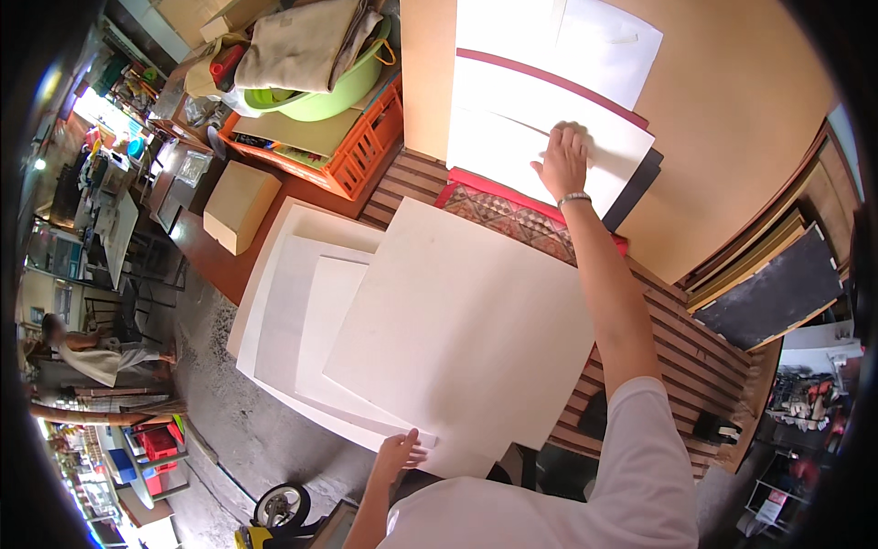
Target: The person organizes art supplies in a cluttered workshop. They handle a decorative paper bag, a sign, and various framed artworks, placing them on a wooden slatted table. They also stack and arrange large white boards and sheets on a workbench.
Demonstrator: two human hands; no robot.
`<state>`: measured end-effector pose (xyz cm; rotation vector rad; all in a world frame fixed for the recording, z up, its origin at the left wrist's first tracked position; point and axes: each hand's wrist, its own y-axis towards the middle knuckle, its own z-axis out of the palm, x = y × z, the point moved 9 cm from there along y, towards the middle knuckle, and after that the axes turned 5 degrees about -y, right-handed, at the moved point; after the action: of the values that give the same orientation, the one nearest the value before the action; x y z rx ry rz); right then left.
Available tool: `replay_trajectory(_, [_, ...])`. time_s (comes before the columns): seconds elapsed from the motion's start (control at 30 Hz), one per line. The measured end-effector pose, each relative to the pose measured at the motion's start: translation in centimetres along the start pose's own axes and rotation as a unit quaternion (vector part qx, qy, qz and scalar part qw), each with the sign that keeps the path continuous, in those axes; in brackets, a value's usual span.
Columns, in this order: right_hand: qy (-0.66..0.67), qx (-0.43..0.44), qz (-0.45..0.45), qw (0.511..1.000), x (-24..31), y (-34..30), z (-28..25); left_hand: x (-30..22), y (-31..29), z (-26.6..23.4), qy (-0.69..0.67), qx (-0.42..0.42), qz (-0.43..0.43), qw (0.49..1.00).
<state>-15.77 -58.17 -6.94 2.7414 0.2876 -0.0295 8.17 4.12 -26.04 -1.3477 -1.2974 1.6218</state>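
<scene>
A large off-white board point(476, 320) lies tilted on top of several pale sheets and boards point(279, 320) in front of me. My left hand point(397, 455) is at the near edge of this stack, fingers apart and close against the lower sheets. With my arm stretched across the bench, my right hand point(562, 163) rests on a bright white sheet point(498, 151) in a second stack at the far side. Its thumb stands away from the slightly bent fingers. A red-edged patterned panel point(512, 215) shows beneath that far stack.
The slatted wooden bench point(681, 348) runs under the boards. An orange crate point(366, 137) with a green basin point(338, 96) and folded cloth stands far left, beside a cardboard box point(240, 206). Framed dark panels point(773, 288) lean at right. Another person point(101, 352) is at far left.
</scene>
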Motion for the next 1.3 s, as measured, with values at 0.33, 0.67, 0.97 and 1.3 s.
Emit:
replay_trajectory(0.33, [0.181,-0.048,-0.048,0.981,0.4,-10.3,-9.1,-17.5,0.3,0.3,0.197,-0.058,0.365,0.908])
replay_trajectory(0.67, [0.182,-0.019,0.215,0.959,-17.0,-43.4,-19.9,-48.8,-4.6,17.3,0.206,-0.029,0.751,0.626])
replay_trajectory(0.97, [0.072,0.181,0.215,0.957,-16.8,-52.2,-12.4,-62.7,-5.4,35.0,0.460,-0.221,0.735,0.447])
replay_trajectory(1.3, [0.120,0.090,0.109,0.983,-13.1,-38.2,-15.9,-64.2,-4.9,36.2,0.553,-0.305,0.687,0.359])
